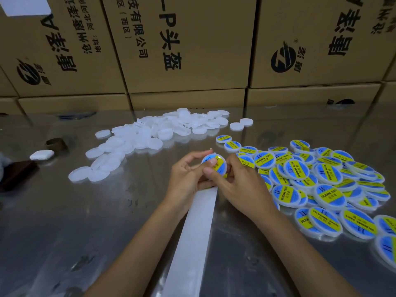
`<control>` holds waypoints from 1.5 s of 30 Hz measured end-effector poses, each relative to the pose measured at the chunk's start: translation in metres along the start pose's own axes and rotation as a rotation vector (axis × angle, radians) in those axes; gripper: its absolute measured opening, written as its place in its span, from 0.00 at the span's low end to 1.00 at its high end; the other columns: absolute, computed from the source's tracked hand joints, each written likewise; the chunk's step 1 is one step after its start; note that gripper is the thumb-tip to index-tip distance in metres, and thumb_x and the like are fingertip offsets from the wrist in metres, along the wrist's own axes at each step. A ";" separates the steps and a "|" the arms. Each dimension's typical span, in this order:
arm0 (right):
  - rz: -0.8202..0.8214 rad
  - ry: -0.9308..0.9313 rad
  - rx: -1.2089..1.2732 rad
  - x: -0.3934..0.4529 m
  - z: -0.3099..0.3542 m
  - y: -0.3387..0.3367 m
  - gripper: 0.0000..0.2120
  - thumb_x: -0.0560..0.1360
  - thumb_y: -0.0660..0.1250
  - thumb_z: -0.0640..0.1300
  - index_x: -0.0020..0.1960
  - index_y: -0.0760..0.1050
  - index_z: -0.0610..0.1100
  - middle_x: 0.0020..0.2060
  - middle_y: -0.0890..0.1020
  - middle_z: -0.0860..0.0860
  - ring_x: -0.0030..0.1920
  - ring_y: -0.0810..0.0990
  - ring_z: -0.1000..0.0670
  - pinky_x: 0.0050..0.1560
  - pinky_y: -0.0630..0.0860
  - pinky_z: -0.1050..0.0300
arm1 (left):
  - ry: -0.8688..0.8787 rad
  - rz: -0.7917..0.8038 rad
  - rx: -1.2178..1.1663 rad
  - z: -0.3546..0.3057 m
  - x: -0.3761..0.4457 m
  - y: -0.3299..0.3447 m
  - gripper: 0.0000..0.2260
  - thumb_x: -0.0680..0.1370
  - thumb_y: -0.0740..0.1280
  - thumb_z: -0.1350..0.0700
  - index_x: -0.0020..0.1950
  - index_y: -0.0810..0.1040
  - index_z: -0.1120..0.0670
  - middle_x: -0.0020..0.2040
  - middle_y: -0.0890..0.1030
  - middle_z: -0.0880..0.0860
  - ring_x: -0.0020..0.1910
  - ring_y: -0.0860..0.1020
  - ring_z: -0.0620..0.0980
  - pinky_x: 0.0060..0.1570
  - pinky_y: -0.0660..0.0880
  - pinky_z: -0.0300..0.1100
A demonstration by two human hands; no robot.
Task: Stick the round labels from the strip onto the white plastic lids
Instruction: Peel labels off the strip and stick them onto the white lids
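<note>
A white lid (217,166) with a blue and yellow round label on it is held between both hands over the middle of the table. My left hand (188,174) holds its left edge, thumb on the label. My right hand (233,181) grips its right side, thumb pressing the label. A white backing strip (192,232) runs from under my hands toward me. A heap of plain white lids (150,133) lies beyond to the left. Labelled lids (321,181) are piled to the right.
Stacked cardboard boxes (184,43) wall off the back of the shiny metal table (64,221). A small white case (41,154), a brown ring (56,144) and a dark object (17,172) lie at the left edge.
</note>
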State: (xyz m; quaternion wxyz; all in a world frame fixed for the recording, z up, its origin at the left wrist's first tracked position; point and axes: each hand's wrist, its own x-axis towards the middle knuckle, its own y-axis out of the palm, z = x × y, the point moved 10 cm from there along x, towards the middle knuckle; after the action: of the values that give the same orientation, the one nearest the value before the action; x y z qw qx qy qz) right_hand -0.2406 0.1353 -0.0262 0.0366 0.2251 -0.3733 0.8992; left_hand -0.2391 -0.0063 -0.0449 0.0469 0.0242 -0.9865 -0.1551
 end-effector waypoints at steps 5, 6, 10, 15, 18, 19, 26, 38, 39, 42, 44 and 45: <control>-0.081 -0.052 -0.102 0.001 0.009 -0.007 0.30 0.66 0.55 0.80 0.36 0.60 0.52 0.26 0.70 0.54 0.30 0.71 0.53 0.28 0.62 0.56 | -0.088 -0.029 -0.056 0.009 0.000 0.000 0.13 0.77 0.71 0.51 0.56 0.84 0.58 0.49 0.86 0.61 0.45 0.86 0.58 0.44 0.84 0.52; -0.100 -0.053 -0.114 0.001 0.009 -0.010 0.30 0.67 0.56 0.79 0.35 0.60 0.52 0.25 0.69 0.54 0.30 0.70 0.53 0.28 0.61 0.56 | -0.100 -0.007 -0.059 0.009 0.000 0.002 0.12 0.78 0.69 0.51 0.56 0.84 0.58 0.50 0.86 0.61 0.47 0.86 0.58 0.44 0.84 0.51; -0.135 -0.018 -0.116 0.002 0.004 -0.016 0.26 0.73 0.57 0.72 0.31 0.59 0.53 0.24 0.67 0.53 0.30 0.69 0.49 0.29 0.59 0.55 | -0.107 0.106 -0.036 0.007 -0.001 0.012 0.11 0.82 0.65 0.55 0.59 0.83 0.56 0.53 0.86 0.60 0.51 0.85 0.59 0.42 0.83 0.47; -0.184 0.025 -0.062 0.005 -0.008 -0.026 0.26 0.81 0.59 0.59 0.28 0.59 0.48 0.21 0.66 0.51 0.29 0.68 0.44 0.32 0.60 0.54 | -0.077 0.258 -0.005 0.008 -0.006 0.029 0.17 0.81 0.64 0.69 0.68 0.76 0.59 0.58 0.84 0.59 0.54 0.84 0.55 0.48 0.82 0.43; -0.171 0.025 -0.045 0.005 -0.009 -0.025 0.25 0.82 0.59 0.55 0.28 0.60 0.52 0.22 0.66 0.53 0.29 0.68 0.45 0.33 0.61 0.53 | -0.059 0.240 0.026 0.006 -0.005 0.028 0.17 0.78 0.67 0.70 0.65 0.78 0.59 0.55 0.85 0.60 0.52 0.85 0.56 0.47 0.82 0.44; -0.154 0.020 -0.024 0.005 -0.009 -0.023 0.24 0.82 0.58 0.55 0.29 0.63 0.51 0.23 0.69 0.53 0.30 0.70 0.45 0.33 0.63 0.52 | -0.053 0.216 0.030 0.005 -0.004 0.025 0.16 0.77 0.69 0.70 0.64 0.79 0.60 0.54 0.85 0.61 0.50 0.85 0.57 0.46 0.82 0.45; -0.031 -0.015 -0.005 0.001 0.003 -0.004 0.19 0.79 0.54 0.63 0.46 0.74 0.50 0.30 0.76 0.55 0.39 0.77 0.49 0.39 0.74 0.50 | 0.014 0.034 0.025 0.006 0.000 0.006 0.09 0.76 0.73 0.64 0.50 0.72 0.60 0.48 0.86 0.62 0.43 0.85 0.57 0.37 0.82 0.47; -0.153 -0.043 -0.072 0.003 0.005 -0.024 0.19 0.67 0.70 0.63 0.56 0.74 0.59 0.45 0.79 0.64 0.49 0.76 0.59 0.40 0.74 0.56 | -0.034 -0.061 0.085 0.013 0.007 -0.008 0.07 0.82 0.65 0.56 0.57 0.81 0.57 0.50 0.86 0.55 0.45 0.85 0.54 0.38 0.83 0.48; -0.201 0.013 -0.098 0.004 -0.005 -0.032 0.20 0.68 0.71 0.61 0.57 0.76 0.56 0.50 0.79 0.60 0.55 0.75 0.53 0.45 0.74 0.54 | -0.034 -0.045 0.082 0.012 0.007 -0.007 0.08 0.83 0.64 0.56 0.59 0.81 0.56 0.51 0.86 0.54 0.47 0.86 0.53 0.38 0.84 0.48; -0.212 0.191 -0.292 0.008 -0.040 -0.049 0.29 0.71 0.72 0.55 0.68 0.73 0.46 0.61 0.77 0.46 0.64 0.68 0.43 0.60 0.68 0.47 | -0.006 -0.054 0.092 0.007 0.009 -0.012 0.09 0.83 0.63 0.57 0.60 0.80 0.56 0.53 0.86 0.54 0.51 0.85 0.54 0.43 0.84 0.48; -0.161 0.278 -0.368 0.008 -0.056 -0.052 0.33 0.72 0.71 0.50 0.73 0.67 0.42 0.68 0.71 0.44 0.69 0.63 0.41 0.66 0.63 0.45 | 0.014 -0.069 0.092 0.005 0.012 -0.017 0.09 0.83 0.63 0.59 0.60 0.80 0.57 0.53 0.86 0.55 0.53 0.85 0.54 0.48 0.83 0.48; -0.160 0.289 -0.374 0.007 -0.058 -0.053 0.34 0.72 0.71 0.48 0.74 0.65 0.42 0.70 0.70 0.44 0.71 0.61 0.41 0.67 0.61 0.44 | 0.011 -0.067 0.074 0.005 0.014 -0.018 0.09 0.83 0.62 0.60 0.59 0.80 0.57 0.53 0.86 0.56 0.52 0.84 0.54 0.49 0.83 0.48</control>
State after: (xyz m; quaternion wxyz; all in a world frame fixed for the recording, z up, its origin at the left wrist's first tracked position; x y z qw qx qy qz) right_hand -0.2561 0.2125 -0.0243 0.2016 0.1121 -0.5050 0.8318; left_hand -0.2527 -0.0226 -0.0542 0.0464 0.0596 -0.9899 -0.1198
